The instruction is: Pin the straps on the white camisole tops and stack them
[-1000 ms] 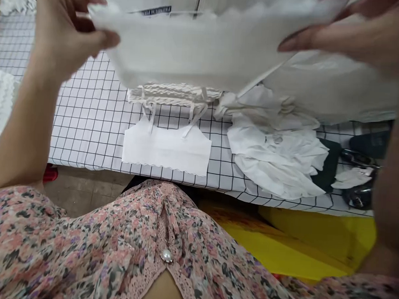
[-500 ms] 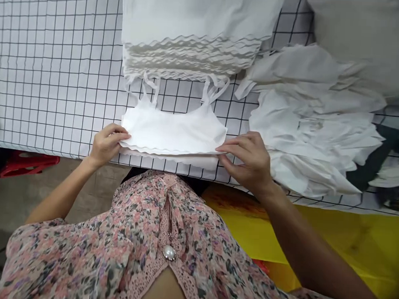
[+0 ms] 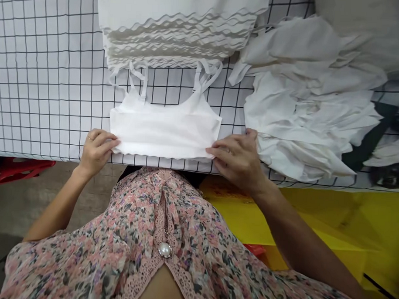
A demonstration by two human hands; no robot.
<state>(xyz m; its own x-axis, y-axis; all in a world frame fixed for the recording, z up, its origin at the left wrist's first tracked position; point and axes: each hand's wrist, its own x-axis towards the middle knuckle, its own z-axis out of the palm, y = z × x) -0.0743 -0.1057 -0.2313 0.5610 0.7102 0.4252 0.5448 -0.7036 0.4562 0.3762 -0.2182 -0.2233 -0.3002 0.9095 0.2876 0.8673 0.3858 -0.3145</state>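
A white strappy bra top (image 3: 164, 128) lies flat on the checked tablecloth (image 3: 51, 96), its thin straps pointing away from me. The wavy hem runs along the side nearest my body. At the lower left corner my left hand (image 3: 98, 149) pinches the hem between thumb and fingers. My right hand (image 3: 236, 157) pinches the opposite lower corner, with its other fingers bent over the cloth. Between the hands the fabric is spread out with slight creases.
Beyond the straps is a thick stack of white garments (image 3: 184, 31) with wavy edges. A loose heap of white garments (image 3: 312, 110) lies to the right. Under the table edge are a yellow container (image 3: 315, 219) at right and a red plastic object (image 3: 24, 169) at left.
The top's front hem has been drawn toward me and now covers the lower layer that showed beneath it. Both hands have moved with the hem. The view has shifted slightly.
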